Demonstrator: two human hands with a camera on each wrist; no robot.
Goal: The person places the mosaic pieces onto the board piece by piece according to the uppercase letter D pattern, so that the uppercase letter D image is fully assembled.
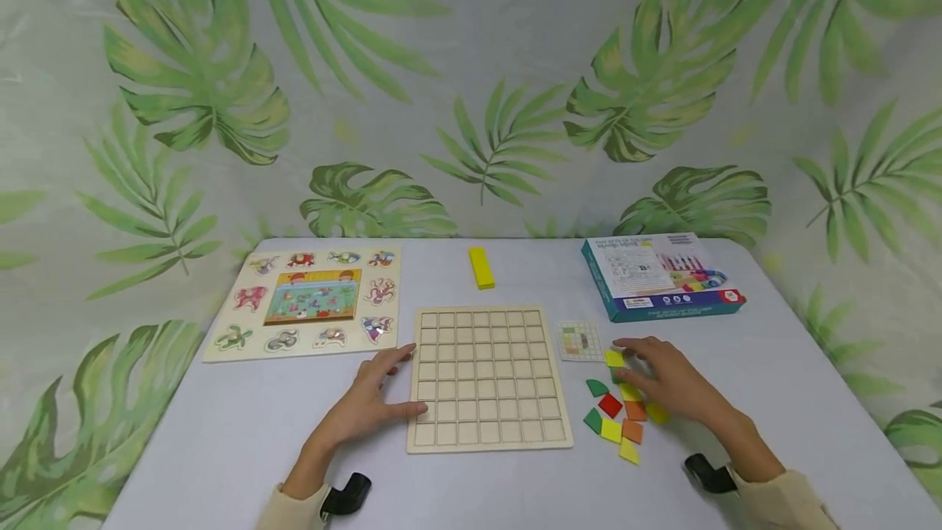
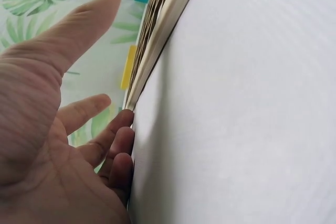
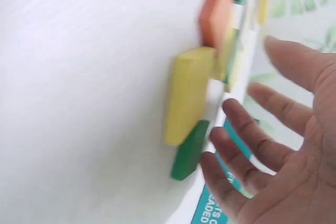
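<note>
- Clock faces taken from the middle of the wooden grid board (image 1: 489, 379), head view, 12 away from the person.
- Loose tiles at 3 o'clock, just off the board: a red tile (image 1: 610, 406) among green, yellow and orange ones, some close together. Pattern card (image 1: 580, 341) between 2 and 3, just beside the board. No tile on the grid.
- Step in hand, as I judge it: right hand reaching in to take a tile. Best pinched by its edges, thumb against forefinger, one at a time, without dragging its neighbours along. Check colour and shape against the card first; keep the forearm from sweeping the near tiles. A light steadying touch from the left would stop the board sliding.
- Right hand (image 1: 666, 379): at 3, over the far tiles. Fingers parted and loosely bent, thumb well away from them; nothing held. Forefinger and thumb tips right by the furthest yellow tile (image 1: 614, 358); contact, cannot tell.
- Left hand (image 1: 368, 403): near 9, fingers spread wide, thumb apart, grasping nothing. Forefinger and thumb tips at the board's left edge; whether they press on it, cannot tell.
</note>
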